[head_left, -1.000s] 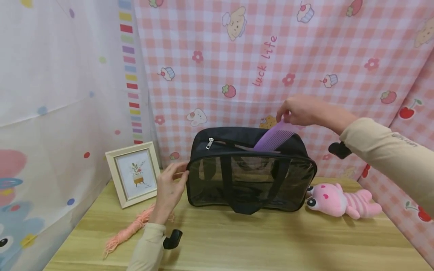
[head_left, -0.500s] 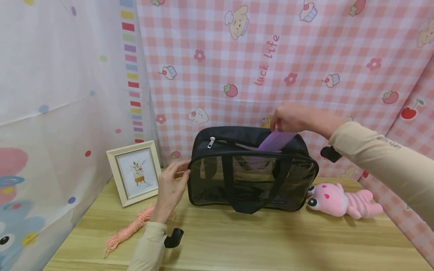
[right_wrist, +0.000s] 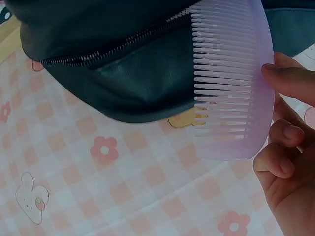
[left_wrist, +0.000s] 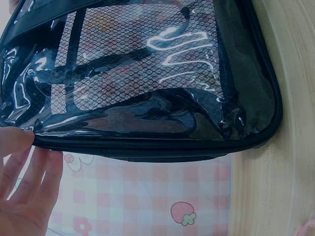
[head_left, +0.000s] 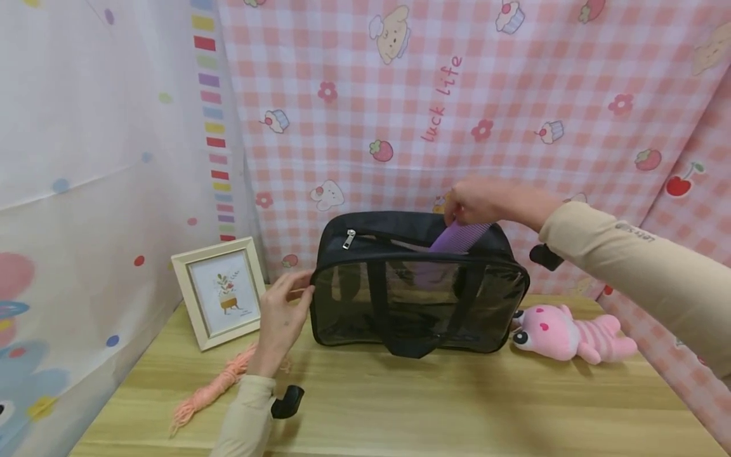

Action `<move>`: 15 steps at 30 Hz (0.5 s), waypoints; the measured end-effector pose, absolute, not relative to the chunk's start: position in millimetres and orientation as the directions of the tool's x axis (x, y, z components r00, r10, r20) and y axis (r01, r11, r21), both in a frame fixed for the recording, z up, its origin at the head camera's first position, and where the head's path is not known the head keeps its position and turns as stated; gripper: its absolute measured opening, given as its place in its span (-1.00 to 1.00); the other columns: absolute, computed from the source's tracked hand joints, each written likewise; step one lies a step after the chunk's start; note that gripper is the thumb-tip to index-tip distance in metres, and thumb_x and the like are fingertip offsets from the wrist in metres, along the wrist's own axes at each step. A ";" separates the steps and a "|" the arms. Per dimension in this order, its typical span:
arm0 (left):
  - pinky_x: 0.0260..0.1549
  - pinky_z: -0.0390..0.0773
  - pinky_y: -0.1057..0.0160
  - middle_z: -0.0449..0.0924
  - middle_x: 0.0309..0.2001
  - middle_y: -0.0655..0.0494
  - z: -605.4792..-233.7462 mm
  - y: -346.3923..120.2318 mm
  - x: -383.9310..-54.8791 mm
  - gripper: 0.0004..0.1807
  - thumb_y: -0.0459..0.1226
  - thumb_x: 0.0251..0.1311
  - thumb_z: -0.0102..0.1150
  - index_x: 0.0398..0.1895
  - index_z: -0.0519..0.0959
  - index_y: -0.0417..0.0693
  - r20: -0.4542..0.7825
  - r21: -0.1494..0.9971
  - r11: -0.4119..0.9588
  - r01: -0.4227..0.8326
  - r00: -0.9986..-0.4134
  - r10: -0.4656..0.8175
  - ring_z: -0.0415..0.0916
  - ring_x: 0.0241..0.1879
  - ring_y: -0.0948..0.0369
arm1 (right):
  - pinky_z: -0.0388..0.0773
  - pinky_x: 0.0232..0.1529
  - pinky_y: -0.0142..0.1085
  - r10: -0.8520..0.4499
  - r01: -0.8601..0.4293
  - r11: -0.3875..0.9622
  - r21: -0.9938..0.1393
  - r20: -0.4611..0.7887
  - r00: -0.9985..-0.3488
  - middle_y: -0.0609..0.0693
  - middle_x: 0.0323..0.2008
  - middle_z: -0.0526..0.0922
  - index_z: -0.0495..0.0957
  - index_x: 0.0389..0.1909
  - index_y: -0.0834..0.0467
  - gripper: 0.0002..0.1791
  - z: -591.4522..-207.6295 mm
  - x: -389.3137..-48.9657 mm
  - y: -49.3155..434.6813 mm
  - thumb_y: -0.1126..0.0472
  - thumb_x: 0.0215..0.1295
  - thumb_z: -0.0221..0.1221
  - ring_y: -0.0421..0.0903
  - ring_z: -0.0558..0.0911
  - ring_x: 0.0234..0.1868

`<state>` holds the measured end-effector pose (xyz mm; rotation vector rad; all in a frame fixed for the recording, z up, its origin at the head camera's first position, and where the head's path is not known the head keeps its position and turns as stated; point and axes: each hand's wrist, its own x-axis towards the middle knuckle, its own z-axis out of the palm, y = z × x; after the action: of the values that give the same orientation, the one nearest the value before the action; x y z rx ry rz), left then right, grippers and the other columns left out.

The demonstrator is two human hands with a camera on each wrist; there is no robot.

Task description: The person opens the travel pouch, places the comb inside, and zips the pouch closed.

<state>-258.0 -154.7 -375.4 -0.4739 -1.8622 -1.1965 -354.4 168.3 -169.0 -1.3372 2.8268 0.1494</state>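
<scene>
Purple comb (head_left: 457, 239) below right hand (head_left: 485, 202), thumb and fingers pinching its spine, tip inside bag (head_left: 419, 304); left hand (head_left: 283, 317) pinches bag's edge.

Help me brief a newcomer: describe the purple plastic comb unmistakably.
On the pale wooden table stands a black zip bag with a see-through front. At its open top, the right hand holds the curved purple comb, partly inside. Only it shows long, slender teeth.

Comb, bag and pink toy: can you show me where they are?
Comb (right_wrist: 258, 109), right wrist view: on its solid back.
Bag (head_left: 421, 308), head view: on its see-through front.
Pink toy (head_left: 595, 335), head view: on its striped body.
</scene>
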 end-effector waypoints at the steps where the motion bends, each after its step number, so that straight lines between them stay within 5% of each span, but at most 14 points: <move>1: -0.39 0.69 0.05 0.61 -0.27 -0.19 -371.0 -153.7 -254.4 -0.69 -0.68 -0.04 0.25 -0.19 0.62 -0.34 0.816 0.549 0.471 0.690 -0.564 -0.125 0.60 -0.31 -0.04 | 0.64 -0.23 -0.12 -0.764 -0.765 0.638 0.091 -0.051 -0.643 0.03 -0.32 0.68 0.73 -0.37 0.16 -0.74 -170.0 -354.4 167.5 0.49 0.10 0.12 0.02 0.61 -0.20; 15: -0.37 0.69 0.06 0.60 -0.29 -0.22 -354.5 -148.7 -238.3 -0.72 -0.69 -0.03 0.23 -0.21 0.61 -0.39 0.804 0.565 0.471 0.677 -0.580 -0.130 0.59 -0.33 -0.06 | 0.66 -0.32 -0.18 -0.737 -0.744 0.667 0.042 -0.112 -0.667 0.03 -0.36 0.69 0.72 -0.40 0.16 -0.77 -174.1 -354.0 176.7 0.51 0.09 0.17 -0.03 0.63 -0.27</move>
<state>-238.3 -148.7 -354.5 -0.4588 -1.8743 -1.2042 -354.0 176.7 -174.1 -1.2414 2.7895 0.1289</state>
